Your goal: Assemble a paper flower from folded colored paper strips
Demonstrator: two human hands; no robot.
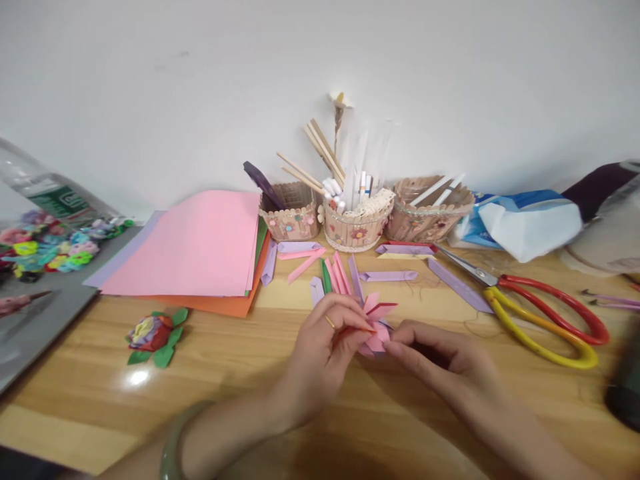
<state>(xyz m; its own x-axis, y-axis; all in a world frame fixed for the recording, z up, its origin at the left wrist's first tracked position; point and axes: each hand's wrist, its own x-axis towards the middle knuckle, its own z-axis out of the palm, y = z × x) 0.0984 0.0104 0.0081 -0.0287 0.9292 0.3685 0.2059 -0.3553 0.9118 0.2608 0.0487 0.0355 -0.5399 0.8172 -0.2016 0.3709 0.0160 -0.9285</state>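
Between my two hands is a pink folded-paper flower point(379, 333) with pointed petals, a darker red edge and some purple at its underside. My left hand point(333, 340), wearing a ring, pinches it from the left with thumb and fingers. From the right, my right hand point(425, 353) pinches its edge between thumb and forefinger. Just beyond the flower lie folded pink paper strips point(341, 275) and a purple strip point(389, 275). A finished-looking paper flower point(153, 333) with green leaves rests on the table to the left.
Scissors point(500, 283) with red and yellow handles lie at right. A stack of coloured paper point(190, 247) is at left. Three decorated holders point(357, 230) with sticks and pens stand along the wall, beside a tissue pack point(530, 220). A laptop point(60, 313) bears colourful small pieces.
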